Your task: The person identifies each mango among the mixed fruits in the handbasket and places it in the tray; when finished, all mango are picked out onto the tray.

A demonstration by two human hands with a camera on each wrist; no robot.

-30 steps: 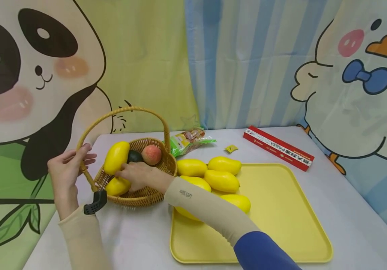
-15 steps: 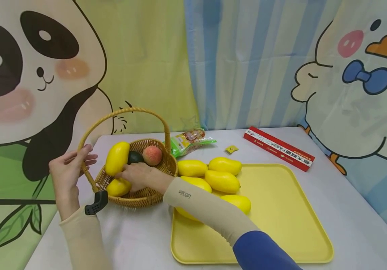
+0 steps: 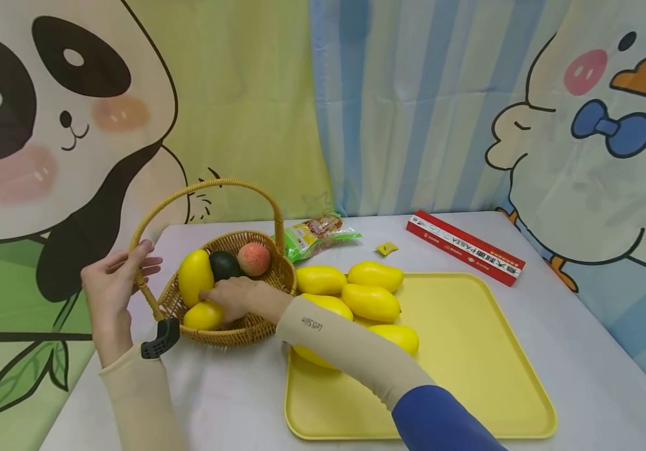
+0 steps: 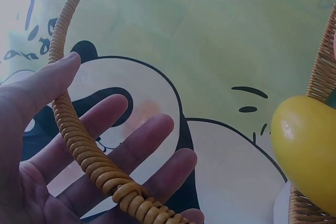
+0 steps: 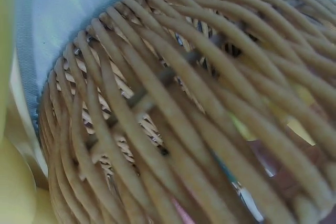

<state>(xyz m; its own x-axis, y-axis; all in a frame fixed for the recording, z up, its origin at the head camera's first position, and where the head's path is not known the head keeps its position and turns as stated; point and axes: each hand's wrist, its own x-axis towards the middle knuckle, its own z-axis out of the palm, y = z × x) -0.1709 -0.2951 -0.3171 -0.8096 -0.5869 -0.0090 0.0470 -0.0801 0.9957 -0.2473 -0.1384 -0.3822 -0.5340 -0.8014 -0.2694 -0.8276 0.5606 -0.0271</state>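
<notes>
At the left of the table stands a wicker basket (image 3: 233,337). Its arched handle (image 4: 86,153) passes between the thumb and loosely bent fingers of my left hand (image 3: 110,285); the thumb lies over it. My right hand (image 3: 238,297) reaches into the basket with curled fingers on the lower mango (image 3: 203,316); the thumb is hidden. Another mango (image 3: 194,279) leans on the left rim just above. Beside it are a dark green avocado-like fruit (image 3: 224,266) and a peach (image 3: 254,259). In the right wrist view, the basket's woven side (image 5: 173,98) hides this hand.
Right of the basket, a yellow tray (image 3: 469,388) bears several mangoes (image 3: 370,302), partly covered by the right sleeve. Behind lie a green snack bag (image 3: 314,237), a small yellow packet (image 3: 386,248) and a red pasta box (image 3: 466,247). Printed curtains stand behind.
The upper mango has slid down and settled lower against the basket's left side. My right hand and the lower mango have shifted slightly right. My left hand stays on the handle.
</notes>
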